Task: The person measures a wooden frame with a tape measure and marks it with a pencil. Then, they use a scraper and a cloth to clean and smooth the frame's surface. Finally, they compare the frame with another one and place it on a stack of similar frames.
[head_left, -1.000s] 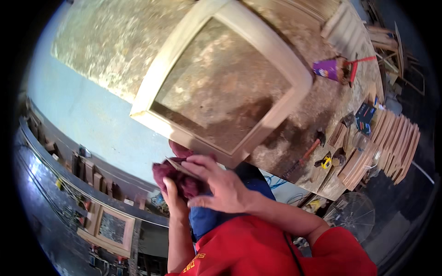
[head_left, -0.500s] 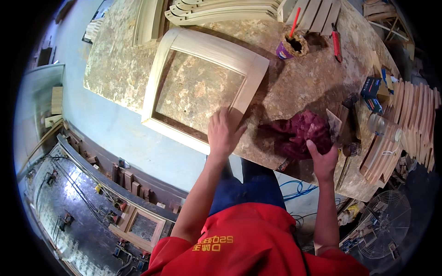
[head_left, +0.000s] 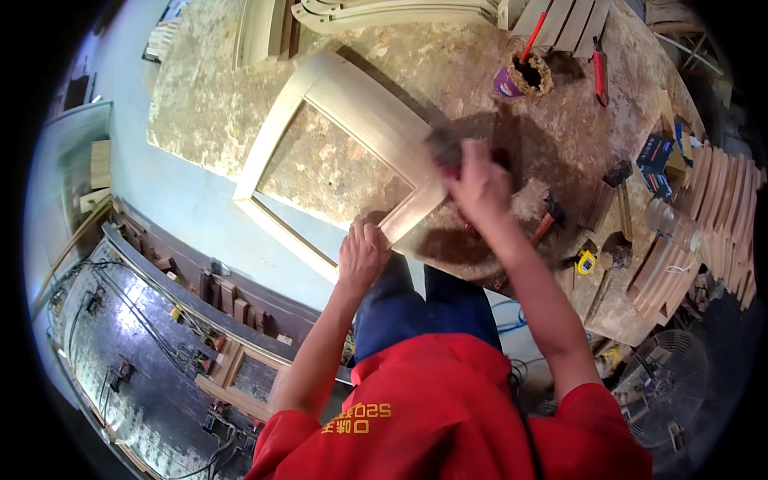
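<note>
The pale wooden frame [head_left: 368, 112] lies on the mottled worktable [head_left: 196, 116], its near-left side overhanging the edge. My left hand [head_left: 364, 256] has its fingers curled over the near rail, gripping it. My right hand [head_left: 480, 184], at the frame's right corner, is closed on the dark red rag [head_left: 500, 164]; a dark shape [head_left: 442, 148] at its front is too blurred to make out. To its right lie a hammer [head_left: 550, 216] and a yellow tape measure [head_left: 586, 261].
Behind are a purple cup [head_left: 508, 84] with a red stick, a red tool [head_left: 600, 76] and curved wood pieces [head_left: 392, 16]. Slats [head_left: 720, 224] are stacked at right, above a fan [head_left: 672, 384]. A metal-topped bench [head_left: 136, 336] stands lower left.
The rag was carried to the table's right half, then raised leftward to the frame's corner by my right hand. The frame has rotated and slid toward me; my left hand moved down onto its rail.
</note>
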Action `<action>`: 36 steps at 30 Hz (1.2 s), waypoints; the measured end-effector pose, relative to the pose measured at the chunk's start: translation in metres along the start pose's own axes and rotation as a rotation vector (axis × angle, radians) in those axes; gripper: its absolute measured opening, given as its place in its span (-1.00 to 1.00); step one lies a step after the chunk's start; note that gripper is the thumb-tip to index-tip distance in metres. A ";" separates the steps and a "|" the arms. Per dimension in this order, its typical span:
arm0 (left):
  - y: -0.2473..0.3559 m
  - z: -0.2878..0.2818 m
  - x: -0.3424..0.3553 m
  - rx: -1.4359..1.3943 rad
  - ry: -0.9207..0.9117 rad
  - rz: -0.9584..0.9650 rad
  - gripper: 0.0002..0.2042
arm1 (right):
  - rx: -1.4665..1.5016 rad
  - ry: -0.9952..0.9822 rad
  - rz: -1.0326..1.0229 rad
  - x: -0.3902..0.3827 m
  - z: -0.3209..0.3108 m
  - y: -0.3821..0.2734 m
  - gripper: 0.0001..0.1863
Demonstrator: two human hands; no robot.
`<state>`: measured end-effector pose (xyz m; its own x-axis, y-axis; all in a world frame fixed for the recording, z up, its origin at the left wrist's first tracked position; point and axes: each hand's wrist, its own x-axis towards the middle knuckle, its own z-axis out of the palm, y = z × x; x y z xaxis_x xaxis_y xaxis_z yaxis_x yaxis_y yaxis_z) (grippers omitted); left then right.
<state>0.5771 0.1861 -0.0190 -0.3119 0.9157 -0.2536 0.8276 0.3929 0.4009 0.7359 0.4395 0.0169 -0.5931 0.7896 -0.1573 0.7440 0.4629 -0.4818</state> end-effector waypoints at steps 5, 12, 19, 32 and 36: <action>-0.001 0.001 -0.001 -0.092 -0.023 -0.028 -0.53 | 0.069 0.131 0.172 -0.016 -0.041 -0.002 -0.40; -0.035 -0.022 -0.030 0.029 -0.219 -0.019 -0.73 | 0.074 0.006 0.116 -0.013 0.000 0.012 -0.43; -0.059 -0.020 -0.058 -0.051 -0.210 0.001 -0.84 | 0.325 0.088 -0.221 0.076 0.029 -0.110 -0.41; -0.061 -0.013 -0.059 -0.138 -0.267 -0.012 -0.71 | 0.144 -0.417 0.040 0.105 0.034 -0.068 -0.48; -0.062 -0.017 -0.054 -0.140 -0.205 0.044 -0.82 | 0.265 -0.178 0.069 0.161 0.060 -0.113 -0.49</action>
<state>0.5349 0.1142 -0.0150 -0.1638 0.9016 -0.4003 0.7611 0.3736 0.5302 0.5382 0.4902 -0.0054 -0.6056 0.7220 -0.3346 0.6925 0.2711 -0.6685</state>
